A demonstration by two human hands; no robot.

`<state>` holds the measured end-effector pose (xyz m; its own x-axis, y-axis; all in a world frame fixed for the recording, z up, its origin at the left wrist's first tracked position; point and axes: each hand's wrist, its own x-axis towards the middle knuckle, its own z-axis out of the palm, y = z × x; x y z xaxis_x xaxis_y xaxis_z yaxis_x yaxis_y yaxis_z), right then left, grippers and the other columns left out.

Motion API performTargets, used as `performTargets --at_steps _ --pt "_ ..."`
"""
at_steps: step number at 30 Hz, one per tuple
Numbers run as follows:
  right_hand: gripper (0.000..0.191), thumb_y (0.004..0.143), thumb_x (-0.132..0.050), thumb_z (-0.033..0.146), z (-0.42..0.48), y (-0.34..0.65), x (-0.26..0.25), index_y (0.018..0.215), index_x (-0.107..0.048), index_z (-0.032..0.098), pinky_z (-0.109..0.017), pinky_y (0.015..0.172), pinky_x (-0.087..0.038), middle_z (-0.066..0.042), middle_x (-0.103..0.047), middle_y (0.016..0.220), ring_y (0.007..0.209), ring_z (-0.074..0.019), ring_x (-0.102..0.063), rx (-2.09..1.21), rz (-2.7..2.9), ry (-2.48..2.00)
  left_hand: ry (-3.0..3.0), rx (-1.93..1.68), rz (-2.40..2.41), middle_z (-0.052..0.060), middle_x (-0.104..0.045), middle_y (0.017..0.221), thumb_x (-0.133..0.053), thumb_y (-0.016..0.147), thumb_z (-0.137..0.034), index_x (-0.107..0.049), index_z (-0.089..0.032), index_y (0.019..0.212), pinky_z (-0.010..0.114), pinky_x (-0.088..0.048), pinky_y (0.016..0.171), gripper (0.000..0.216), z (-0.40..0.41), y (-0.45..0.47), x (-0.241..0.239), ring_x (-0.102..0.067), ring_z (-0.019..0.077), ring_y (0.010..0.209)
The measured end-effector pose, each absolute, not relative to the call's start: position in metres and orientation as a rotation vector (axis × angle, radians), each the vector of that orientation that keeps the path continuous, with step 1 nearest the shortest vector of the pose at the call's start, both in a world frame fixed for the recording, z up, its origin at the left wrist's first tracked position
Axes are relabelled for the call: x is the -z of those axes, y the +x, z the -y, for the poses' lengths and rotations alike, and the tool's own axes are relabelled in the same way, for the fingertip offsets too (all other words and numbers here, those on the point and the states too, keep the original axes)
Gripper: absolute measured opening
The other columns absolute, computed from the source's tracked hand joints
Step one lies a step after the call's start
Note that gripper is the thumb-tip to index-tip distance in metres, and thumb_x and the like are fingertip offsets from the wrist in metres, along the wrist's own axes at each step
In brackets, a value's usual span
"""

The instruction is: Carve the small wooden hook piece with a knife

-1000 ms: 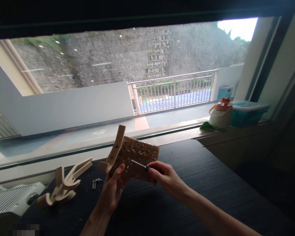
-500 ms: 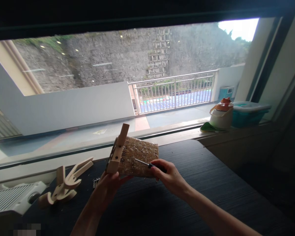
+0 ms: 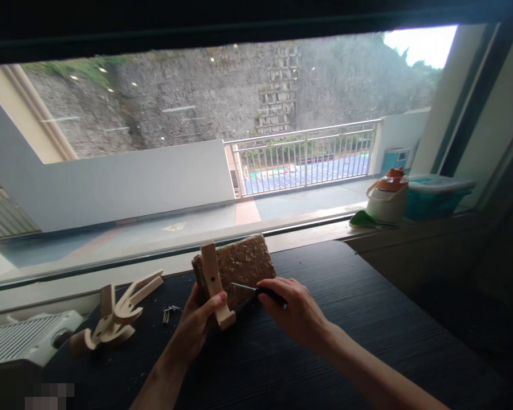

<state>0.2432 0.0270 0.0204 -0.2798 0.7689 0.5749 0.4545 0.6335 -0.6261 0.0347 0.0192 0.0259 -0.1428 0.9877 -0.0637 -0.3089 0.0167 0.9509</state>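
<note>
My left hand (image 3: 196, 316) is closed on a pale wooden hook (image 3: 210, 265) with a dark screw hole and on the rough brown block (image 3: 248, 262) behind it. The thumb presses the hook's lower part, while the other fingers go out of sight behind the block. A screwdriver (image 3: 263, 291) with a black handle sits in my closed right hand (image 3: 294, 310). Its thin metal shaft points left across the block's face, towards the hook; whether the tip touches the block I cannot tell.
Several similar wooden hooks (image 3: 111, 319) lie on the dark table (image 3: 333, 296) at the left, and a small heap of screws (image 3: 169, 312) is near my left wrist. A white heater (image 3: 29, 339) stands at the left edge. A bottle (image 3: 389, 193) and a teal box (image 3: 436, 196) stand on the windowsill.
The block and hook have turned in my left hand, the hook's top now leaning left. My left thumb has come over the hook's front. The screwdriver stays in my right hand.
</note>
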Motion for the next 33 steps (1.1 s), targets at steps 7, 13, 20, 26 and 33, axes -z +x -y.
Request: performTargets --at_steps 7,13,20,26,33 --pt "0.023 0.085 -0.050 0.028 -0.019 0.241 -0.019 0.104 -0.062 0.022 -0.025 0.077 -0.044 -0.002 -0.069 0.096 0.085 -0.0156 -0.064 -0.398 2.005 -0.972 0.727 -1.323 -0.992 0.007 -0.071 0.095 -0.060 0.079 -0.039 -0.060 -0.018 0.110 0.031 -0.056 0.066 0.038 -0.022 0.038 -0.018 -0.069 0.0218 0.079" --pt "0.020 0.085 -0.051 0.028 -0.017 0.243 -0.023 0.100 -0.063 0.022 -0.024 0.071 -0.041 -0.002 -0.069 0.086 0.075 -0.0140 -0.062 -0.289 2.042 -0.919 0.749 -1.204 -0.951 0.005 -0.072 0.088 -0.051 0.083 -0.049 -0.058 -0.017 0.115 0.027 -0.053 0.062 0.045 -0.020 0.035 -0.017 -0.067 0.0201 0.076" --pt "0.018 0.082 -0.053 0.025 -0.023 0.248 -0.066 0.096 -0.064 0.023 -0.021 0.063 -0.037 0.000 -0.066 0.087 0.069 -0.0098 -0.056 -0.373 2.245 -0.884 0.816 -1.078 -1.005 0.003 -0.071 0.077 -0.060 0.076 -0.049 -0.065 -0.016 0.103 0.025 -0.048 0.063 0.043 -0.021 0.033 -0.022 -0.063 0.0162 0.066" --pt "0.019 0.078 -0.052 0.020 -0.031 0.225 -0.130 0.087 -0.068 0.022 -0.024 0.055 -0.029 -0.001 -0.066 0.079 0.067 -0.0109 -0.054 -0.061 2.736 -0.783 0.908 -0.928 -0.970 0.003 -0.070 0.072 -0.066 0.072 -0.046 -0.068 -0.014 0.091 0.023 -0.045 0.063 0.038 -0.017 0.035 -0.035 -0.061 0.0145 0.066" --pt "0.019 0.078 -0.050 0.020 -0.022 0.193 -0.166 0.080 -0.069 0.021 -0.025 0.053 -0.027 -0.002 -0.065 0.074 0.062 -0.0101 -0.050 0.136 3.017 -0.741 0.994 -0.840 -0.994 0.002 -0.070 0.074 -0.071 0.066 -0.039 -0.069 -0.015 0.089 0.021 -0.043 0.061 0.034 -0.012 0.027 -0.040 -0.059 0.0137 0.066"
